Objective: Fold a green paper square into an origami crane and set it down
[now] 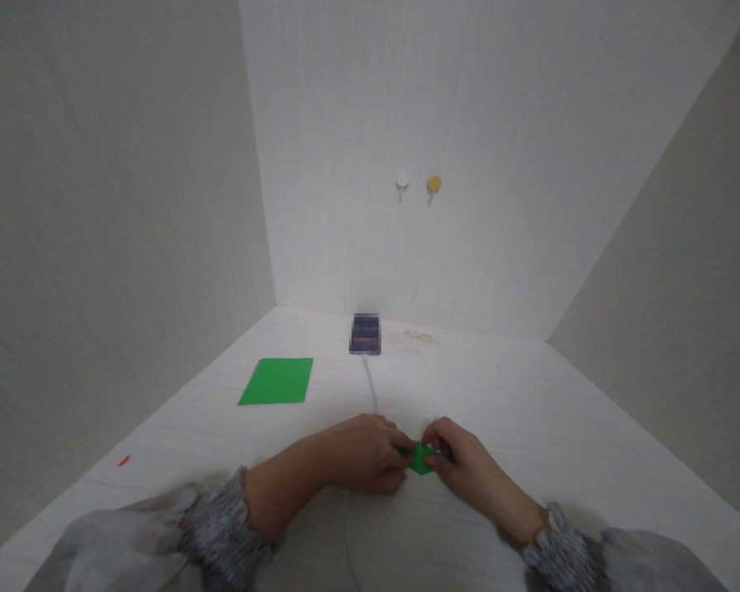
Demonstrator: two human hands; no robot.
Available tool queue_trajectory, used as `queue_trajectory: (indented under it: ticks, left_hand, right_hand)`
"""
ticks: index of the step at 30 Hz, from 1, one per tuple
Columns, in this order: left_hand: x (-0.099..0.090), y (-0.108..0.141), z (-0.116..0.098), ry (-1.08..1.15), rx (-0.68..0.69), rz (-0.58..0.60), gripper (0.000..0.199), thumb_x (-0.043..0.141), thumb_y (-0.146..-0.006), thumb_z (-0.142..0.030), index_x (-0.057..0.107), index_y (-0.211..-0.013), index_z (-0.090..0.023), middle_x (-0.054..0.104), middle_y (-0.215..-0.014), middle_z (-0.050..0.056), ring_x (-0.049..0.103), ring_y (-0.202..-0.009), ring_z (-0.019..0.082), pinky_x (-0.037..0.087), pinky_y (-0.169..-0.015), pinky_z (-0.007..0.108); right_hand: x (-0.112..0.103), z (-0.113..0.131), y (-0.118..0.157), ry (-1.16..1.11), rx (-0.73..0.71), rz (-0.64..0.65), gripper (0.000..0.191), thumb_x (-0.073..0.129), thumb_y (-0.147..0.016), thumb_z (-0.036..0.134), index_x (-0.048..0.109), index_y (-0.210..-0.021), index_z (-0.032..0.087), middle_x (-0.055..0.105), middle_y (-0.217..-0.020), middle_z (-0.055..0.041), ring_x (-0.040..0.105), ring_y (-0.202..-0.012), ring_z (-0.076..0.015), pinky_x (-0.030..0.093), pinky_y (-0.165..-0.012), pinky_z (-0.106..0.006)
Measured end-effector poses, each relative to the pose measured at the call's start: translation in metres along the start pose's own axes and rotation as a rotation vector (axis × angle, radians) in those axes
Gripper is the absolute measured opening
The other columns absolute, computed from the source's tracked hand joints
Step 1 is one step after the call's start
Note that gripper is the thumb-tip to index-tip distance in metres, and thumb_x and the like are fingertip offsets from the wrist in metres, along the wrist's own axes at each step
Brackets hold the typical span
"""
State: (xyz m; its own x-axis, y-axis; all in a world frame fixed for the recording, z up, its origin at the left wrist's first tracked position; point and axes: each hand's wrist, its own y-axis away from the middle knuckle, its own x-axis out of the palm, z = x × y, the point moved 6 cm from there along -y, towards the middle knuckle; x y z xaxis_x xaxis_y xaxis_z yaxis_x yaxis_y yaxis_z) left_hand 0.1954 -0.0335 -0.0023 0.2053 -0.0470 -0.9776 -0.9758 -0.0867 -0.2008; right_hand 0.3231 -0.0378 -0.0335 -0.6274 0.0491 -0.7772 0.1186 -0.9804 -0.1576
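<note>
1. Item: small, angular piece of bright green folded paper (pixel 422 460).
2. State: folded; visible outline has straight edges meeting at a corner on the side nearest the wearer. Number of layers and exact fold pattern cannot be read, as fingers cover parts of it.
3. Pose: contact or clearance with the white surface (pixel 499 395) beneath cannot be determined.
4. Position: between the left hand (pixel 370 454) and the right hand (pixel 465 462), touched by fingers of both at its opposite sides.
</note>
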Motion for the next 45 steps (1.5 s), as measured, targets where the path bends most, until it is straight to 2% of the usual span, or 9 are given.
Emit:
queue_trajectory:
  ticks: [4, 7, 11, 17, 21, 27, 31, 36, 45]
  left_hand:
    - [-0.003, 0.001, -0.003, -0.005, -0.004, -0.021, 0.029, 0.047, -0.077, -0.024, 0.052, -0.106, -0.021, 0.059, -0.105, 0.004, 0.056, -0.086, 0.016, 0.033, -0.089, 0.034]
    - [-0.005, -0.001, -0.006, -0.063, -0.013, -0.027, 0.030, 0.050, -0.076, -0.029, 0.051, -0.105, -0.021, 0.058, -0.103, 0.003, 0.053, -0.090, 0.017, 0.024, -0.096, 0.040]
    - [-0.006, -0.005, -0.007, -0.162, -0.061, -0.033, 0.020, 0.047, -0.079, -0.033, 0.058, -0.087, -0.018, 0.057, -0.090, 0.005, 0.050, -0.086, 0.018, 0.034, -0.085, 0.035]
    - [0.002, -0.005, -0.006, -0.168, -0.081, -0.020, 0.023, 0.038, -0.085, -0.027, 0.058, -0.088, -0.015, 0.055, -0.080, 0.006, 0.050, -0.076, 0.016, 0.039, -0.072, 0.028]
    - [0.005, -0.003, -0.005, -0.152, -0.059, -0.038, 0.023, 0.037, -0.085, -0.026, 0.058, -0.088, -0.014, 0.056, -0.080, 0.006, 0.051, -0.075, 0.016, 0.039, -0.073, 0.027]
    - [0.003, -0.006, -0.007, -0.122, -0.013, -0.061, 0.019, 0.039, -0.085, -0.022, 0.057, -0.085, -0.015, 0.059, -0.079, 0.004, 0.053, -0.074, 0.014, 0.037, -0.078, 0.026]
    - [0.000, -0.006, -0.006, -0.139, -0.047, -0.054, 0.019, 0.039, -0.085, -0.023, 0.056, -0.091, -0.016, 0.061, -0.080, 0.003, 0.055, -0.075, 0.015, 0.034, -0.086, 0.031]
    - [-0.002, -0.005, -0.010, -0.113, -0.026, -0.055, 0.021, 0.041, -0.084, -0.025, 0.055, -0.098, -0.018, 0.063, -0.089, 0.004, 0.056, -0.084, 0.016, 0.030, -0.092, 0.034]
    - [0.003, -0.006, -0.010, 0.015, -0.001, -0.061, 0.015, 0.043, -0.081, -0.019, 0.057, -0.076, -0.016, 0.064, -0.086, 0.002, 0.058, -0.082, 0.013, 0.025, -0.099, 0.032]
  right_hand:
    - [0.000, 0.003, 0.004, 0.095, 0.046, 0.012, 0.012, 0.050, -0.066, 0.011, 0.053, -0.076, 0.018, 0.055, -0.069, -0.0003, 0.050, -0.063, -0.0147, 0.035, -0.056, -0.024]
    - [0.000, 0.007, 0.008, 0.182, 0.083, 0.002, 0.008, 0.049, -0.070, 0.014, 0.053, -0.076, 0.018, 0.056, -0.066, -0.0012, 0.050, -0.059, -0.0148, 0.033, -0.053, -0.023]
    - [0.000, 0.010, 0.014, 0.247, 0.158, -0.006, 0.005, 0.048, -0.074, 0.021, 0.052, -0.073, 0.018, 0.058, -0.063, -0.0028, 0.051, -0.055, -0.0153, 0.030, -0.050, -0.023]
    - [0.000, 0.009, 0.015, 0.180, 0.191, 0.023, 0.017, 0.047, -0.077, 0.029, 0.054, -0.066, 0.017, 0.060, -0.058, -0.0023, 0.051, -0.053, -0.0146, 0.030, -0.048, -0.022]
    - [0.002, 0.010, 0.013, 0.151, 0.124, 0.059, 0.034, 0.037, -0.084, 0.031, 0.055, -0.058, 0.017, 0.056, -0.052, -0.0015, 0.048, -0.050, -0.0135, 0.030, -0.046, -0.022]
    - [-0.007, 0.024, 0.012, 0.059, -0.127, 0.100, 0.013, 0.050, -0.078, 0.021, 0.062, -0.074, 0.019, 0.055, -0.070, -0.0009, 0.052, -0.064, -0.0136, 0.038, -0.056, -0.022]
    - [-0.019, 0.039, 0.016, 0.035, -0.303, 0.250, 0.018, 0.047, -0.081, 0.021, 0.065, -0.085, 0.023, 0.053, -0.082, -0.0026, 0.052, -0.077, -0.0145, 0.040, -0.067, -0.023]
    - [-0.025, 0.045, 0.020, 0.028, -0.365, 0.391, 0.019, 0.046, -0.083, 0.023, 0.064, -0.089, 0.023, 0.053, -0.087, -0.0028, 0.052, -0.080, -0.0149, 0.041, -0.070, -0.025]
    - [-0.001, 0.037, 0.017, 0.163, -0.352, 0.236, 0.020, 0.042, -0.086, 0.024, 0.062, -0.084, 0.020, 0.057, -0.080, -0.0029, 0.055, -0.074, -0.0151, 0.041, -0.065, -0.024]
